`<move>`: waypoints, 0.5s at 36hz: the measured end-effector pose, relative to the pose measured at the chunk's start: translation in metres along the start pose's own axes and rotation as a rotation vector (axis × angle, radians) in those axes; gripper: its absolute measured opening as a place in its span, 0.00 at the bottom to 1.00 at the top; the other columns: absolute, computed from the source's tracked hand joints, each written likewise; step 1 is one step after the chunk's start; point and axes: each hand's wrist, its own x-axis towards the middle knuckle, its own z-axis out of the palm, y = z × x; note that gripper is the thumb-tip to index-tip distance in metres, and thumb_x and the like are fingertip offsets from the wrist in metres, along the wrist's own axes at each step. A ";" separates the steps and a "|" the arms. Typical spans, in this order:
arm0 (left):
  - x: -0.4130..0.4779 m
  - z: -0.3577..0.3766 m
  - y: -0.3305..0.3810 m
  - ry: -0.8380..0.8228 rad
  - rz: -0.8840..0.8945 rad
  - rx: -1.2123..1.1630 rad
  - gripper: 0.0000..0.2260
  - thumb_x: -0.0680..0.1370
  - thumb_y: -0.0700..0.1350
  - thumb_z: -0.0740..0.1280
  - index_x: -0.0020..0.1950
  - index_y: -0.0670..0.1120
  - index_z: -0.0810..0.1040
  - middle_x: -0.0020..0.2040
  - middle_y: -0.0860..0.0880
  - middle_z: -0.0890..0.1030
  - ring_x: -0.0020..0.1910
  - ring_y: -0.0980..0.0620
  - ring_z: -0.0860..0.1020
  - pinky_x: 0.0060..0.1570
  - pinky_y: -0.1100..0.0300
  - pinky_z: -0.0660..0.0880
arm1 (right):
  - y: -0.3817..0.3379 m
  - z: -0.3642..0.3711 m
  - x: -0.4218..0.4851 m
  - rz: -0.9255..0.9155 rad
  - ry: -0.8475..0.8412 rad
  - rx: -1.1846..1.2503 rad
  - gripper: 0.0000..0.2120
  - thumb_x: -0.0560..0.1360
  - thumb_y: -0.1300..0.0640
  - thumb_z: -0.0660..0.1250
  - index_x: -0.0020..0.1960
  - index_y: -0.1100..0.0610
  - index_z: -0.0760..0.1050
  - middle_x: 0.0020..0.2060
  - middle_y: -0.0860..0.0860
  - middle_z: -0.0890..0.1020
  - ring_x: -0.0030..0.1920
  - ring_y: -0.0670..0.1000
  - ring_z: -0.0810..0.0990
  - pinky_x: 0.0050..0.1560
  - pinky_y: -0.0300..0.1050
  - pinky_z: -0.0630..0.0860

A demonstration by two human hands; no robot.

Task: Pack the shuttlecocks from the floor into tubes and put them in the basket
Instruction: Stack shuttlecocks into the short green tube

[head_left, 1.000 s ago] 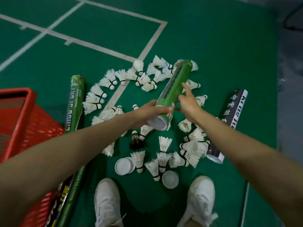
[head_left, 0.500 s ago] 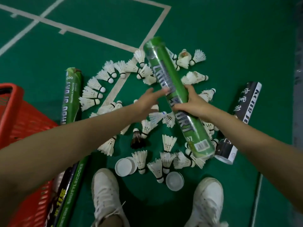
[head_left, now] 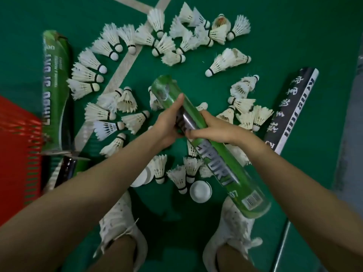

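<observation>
A long green tube slants in the air over the floor, its far end at upper left and its barcode end at lower right above my right shoe. My left hand grips it around the middle from the left. From the right, my right hand wraps around the same stretch. Several white shuttlecocks lie scattered on the green floor beneath and around the tube. The red basket shows at the left edge.
Another green tube lies on the floor beside the basket, with a dark tube below it. A black-and-white tube lies at the right. White caps sit near my white shoes. A white court line crosses the floor.
The tube has swung round, its near end now low at the right. My left hand, earlier only touching it, now grips it; both hands sit together at the middle.
</observation>
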 end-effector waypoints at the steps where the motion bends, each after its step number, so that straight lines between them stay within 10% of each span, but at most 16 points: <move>1: 0.000 -0.002 0.004 0.059 0.037 -0.015 0.21 0.77 0.57 0.64 0.65 0.45 0.72 0.55 0.46 0.82 0.53 0.46 0.80 0.46 0.53 0.78 | 0.005 0.000 -0.001 0.000 -0.025 -0.023 0.33 0.69 0.45 0.72 0.68 0.50 0.59 0.52 0.49 0.79 0.50 0.49 0.80 0.54 0.49 0.77; 9: -0.010 -0.007 -0.011 0.110 0.049 -0.035 0.29 0.75 0.45 0.71 0.71 0.52 0.59 0.58 0.43 0.76 0.54 0.41 0.78 0.47 0.41 0.79 | 0.036 0.011 -0.018 0.021 -0.066 -0.038 0.46 0.56 0.22 0.65 0.68 0.42 0.60 0.59 0.45 0.76 0.57 0.47 0.78 0.61 0.53 0.74; 18: -0.028 0.010 -0.046 -0.043 -0.096 0.247 0.27 0.77 0.47 0.69 0.70 0.47 0.59 0.64 0.45 0.75 0.61 0.47 0.76 0.58 0.43 0.76 | 0.046 0.018 -0.021 -0.026 0.048 -0.038 0.38 0.66 0.45 0.75 0.69 0.48 0.58 0.52 0.48 0.78 0.49 0.48 0.79 0.54 0.51 0.78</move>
